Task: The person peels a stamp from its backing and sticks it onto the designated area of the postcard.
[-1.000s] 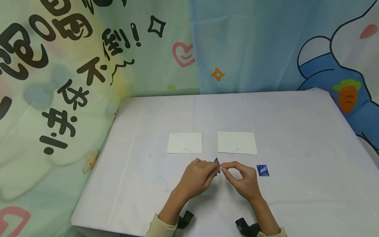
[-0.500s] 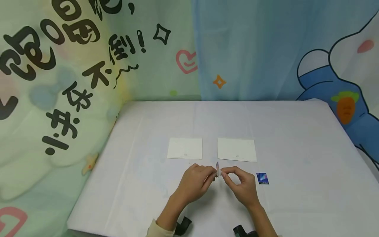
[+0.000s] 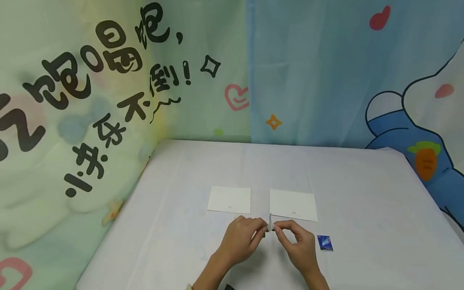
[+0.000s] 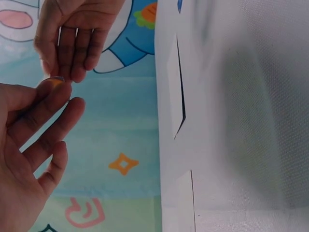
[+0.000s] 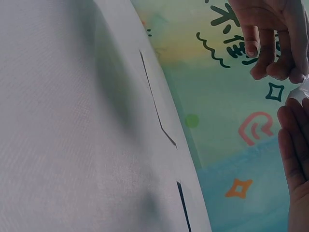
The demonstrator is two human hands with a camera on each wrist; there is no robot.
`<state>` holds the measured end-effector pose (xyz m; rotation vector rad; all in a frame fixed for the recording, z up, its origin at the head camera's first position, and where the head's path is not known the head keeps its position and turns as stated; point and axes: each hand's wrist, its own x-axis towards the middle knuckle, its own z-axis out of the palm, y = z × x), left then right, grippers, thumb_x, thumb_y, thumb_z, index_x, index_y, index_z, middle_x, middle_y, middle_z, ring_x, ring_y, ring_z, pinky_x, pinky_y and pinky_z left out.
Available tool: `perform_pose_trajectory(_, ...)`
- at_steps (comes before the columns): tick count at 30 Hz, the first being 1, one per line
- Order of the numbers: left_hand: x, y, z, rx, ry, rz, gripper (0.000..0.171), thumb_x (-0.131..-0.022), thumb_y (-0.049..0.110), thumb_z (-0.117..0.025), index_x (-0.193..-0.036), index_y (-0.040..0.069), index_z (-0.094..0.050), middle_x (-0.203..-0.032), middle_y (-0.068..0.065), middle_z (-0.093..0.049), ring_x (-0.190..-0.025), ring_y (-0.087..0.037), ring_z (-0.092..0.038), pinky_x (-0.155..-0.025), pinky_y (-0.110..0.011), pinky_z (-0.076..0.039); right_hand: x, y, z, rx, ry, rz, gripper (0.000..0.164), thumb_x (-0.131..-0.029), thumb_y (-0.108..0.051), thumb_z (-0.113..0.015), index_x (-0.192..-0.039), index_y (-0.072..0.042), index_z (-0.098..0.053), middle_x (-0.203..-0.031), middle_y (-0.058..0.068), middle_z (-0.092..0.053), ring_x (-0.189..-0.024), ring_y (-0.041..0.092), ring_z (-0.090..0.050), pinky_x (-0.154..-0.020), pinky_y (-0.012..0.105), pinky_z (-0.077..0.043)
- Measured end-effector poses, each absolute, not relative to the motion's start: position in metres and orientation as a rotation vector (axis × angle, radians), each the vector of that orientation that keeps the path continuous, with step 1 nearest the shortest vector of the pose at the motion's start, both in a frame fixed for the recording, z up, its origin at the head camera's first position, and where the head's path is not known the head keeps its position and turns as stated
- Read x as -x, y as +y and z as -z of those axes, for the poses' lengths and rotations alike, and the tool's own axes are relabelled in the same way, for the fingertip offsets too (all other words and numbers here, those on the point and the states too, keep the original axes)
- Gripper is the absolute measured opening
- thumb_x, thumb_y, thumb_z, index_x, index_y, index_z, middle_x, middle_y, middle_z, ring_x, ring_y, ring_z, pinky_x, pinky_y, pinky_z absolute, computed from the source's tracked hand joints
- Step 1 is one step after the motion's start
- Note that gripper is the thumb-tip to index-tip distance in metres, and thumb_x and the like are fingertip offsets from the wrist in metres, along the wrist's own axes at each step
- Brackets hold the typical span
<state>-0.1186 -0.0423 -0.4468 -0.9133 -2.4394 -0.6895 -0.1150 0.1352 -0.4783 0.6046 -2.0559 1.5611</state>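
My left hand [image 3: 240, 238] pinches a small, thin sticker-like piece [image 3: 270, 221], seen almost edge-on between the two hands in the head view. Facing it, my right hand [image 3: 301, 246] has thumb and forefinger pinched at the piece's right side. In the right wrist view a white, translucent film [image 5: 298, 93] shows between both hands' fingertips. A sliver of the piece with blue and orange colour [image 4: 57, 81] peeks out at the left fingertips in the left wrist view. Most of it is hidden by fingers. Both hands are above the table.
A small blue-purple square [image 3: 325, 243] lies on the white-covered table [image 3: 366, 201], right of my right hand. Two white cards [image 3: 229, 199] lie side by side beyond the hands, the right card [image 3: 293, 205] slightly askew. A printed curtain [image 3: 308, 72] hangs behind the table.
The head view has tilted up, so table and hands sit lower in it. The piece has turned from showing its purple face to nearly edge-on, with white film now visible at the right fingertips.
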Motion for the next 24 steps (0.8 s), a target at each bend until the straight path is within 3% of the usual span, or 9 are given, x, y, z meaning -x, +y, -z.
perform_pose_trajectory(11,0.116,-0.042,0.448,0.813,-2.422,0.77,0.011,-0.091,0.017,-0.056,-0.083,0.017,-0.063,-0.066,0.016,-0.061,-0.053,0.007,-0.043,-0.057,-0.013,-0.034,0.11,0.134,0.462,-0.5,-2.085,-1.514,0.015,-0.075,0.016,-0.065,-0.083,0.002,-0.065,-0.079,0.012,-0.067,-0.075,0.013,-0.064,-0.079,0.013,-0.044)
perform_pose_trajectory(24,0.115,-0.044,0.445,0.715,-2.459,0.839,0.01,-0.091,0.018,-0.056,-0.084,0.017,-0.063,-0.067,0.016,-0.061,-0.057,0.003,-0.048,-0.056,-0.016,-0.036,0.107,0.14,0.442,-0.372,-2.084,-1.49,0.012,-0.075,0.017,-0.064,-0.081,0.007,-0.062,-0.077,0.018,-0.065,-0.075,0.004,-0.062,-0.074,0.013,-0.046)
